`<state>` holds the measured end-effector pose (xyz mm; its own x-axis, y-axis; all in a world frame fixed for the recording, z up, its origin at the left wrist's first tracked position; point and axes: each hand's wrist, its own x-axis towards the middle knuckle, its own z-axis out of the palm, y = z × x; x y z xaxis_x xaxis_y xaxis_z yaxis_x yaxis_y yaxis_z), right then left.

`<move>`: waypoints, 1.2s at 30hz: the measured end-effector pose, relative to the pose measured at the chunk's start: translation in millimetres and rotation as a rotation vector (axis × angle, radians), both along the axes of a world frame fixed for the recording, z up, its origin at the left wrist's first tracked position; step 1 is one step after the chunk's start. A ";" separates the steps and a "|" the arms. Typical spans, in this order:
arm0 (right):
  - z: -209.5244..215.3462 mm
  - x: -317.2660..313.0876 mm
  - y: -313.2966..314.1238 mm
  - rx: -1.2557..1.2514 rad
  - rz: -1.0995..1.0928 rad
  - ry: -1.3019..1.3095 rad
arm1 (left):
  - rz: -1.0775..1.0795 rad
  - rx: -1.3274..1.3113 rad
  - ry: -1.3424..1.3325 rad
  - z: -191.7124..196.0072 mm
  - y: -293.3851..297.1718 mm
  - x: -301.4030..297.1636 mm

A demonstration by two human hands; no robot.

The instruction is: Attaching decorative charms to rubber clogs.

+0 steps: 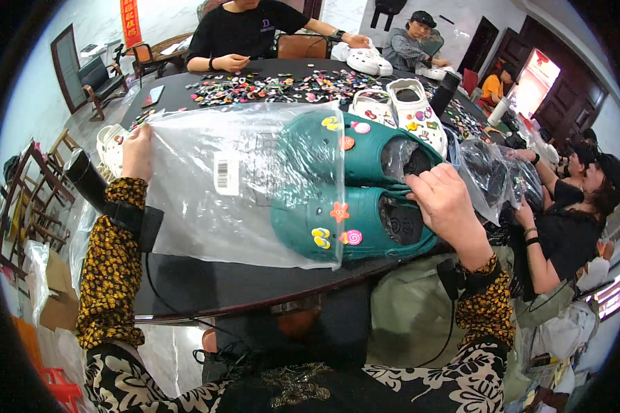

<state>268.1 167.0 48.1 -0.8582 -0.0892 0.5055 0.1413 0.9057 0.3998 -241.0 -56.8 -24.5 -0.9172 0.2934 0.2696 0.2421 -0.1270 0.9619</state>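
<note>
Teal clogs (365, 199), bright charms (339, 211); clear bag (213, 186); black table (207, 282).

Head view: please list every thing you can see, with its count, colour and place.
Clogs: two, teal with small charms, front of table, toes inside the bag.
Plastic bag: one, clear, lying on the table around the clog toes.
White clogs: two with charms, behind the teal pair; more at the far edge.
Loose charms: many, mixed colours, spread over the far half.
Table: one, black.
Other people: several, seated at the far side and the right.
Left hand: grips the bag's closed end.
Right hand: on the heels of the teal clogs.
</note>
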 end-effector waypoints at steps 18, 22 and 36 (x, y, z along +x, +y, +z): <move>-22.0 24.4 8.7 -0.142 -0.113 0.298 | 0.707 -0.580 1.173 8.9 -4.0 -31.6; -20.7 25.0 5.3 -0.205 -0.174 0.349 | -0.079 -0.546 1.162 18.9 12.8 108.7; -25.3 -74.3 -82.8 -0.209 0.056 0.328 | -0.880 -0.104 -0.414 11.7 -27.7 234.6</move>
<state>193.9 84.3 22.8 -0.6445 0.0028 0.7646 0.1795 0.9726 0.1478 -6.4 -84.4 -12.8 -0.3756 0.9224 -0.0903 -0.2577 -0.0104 0.9662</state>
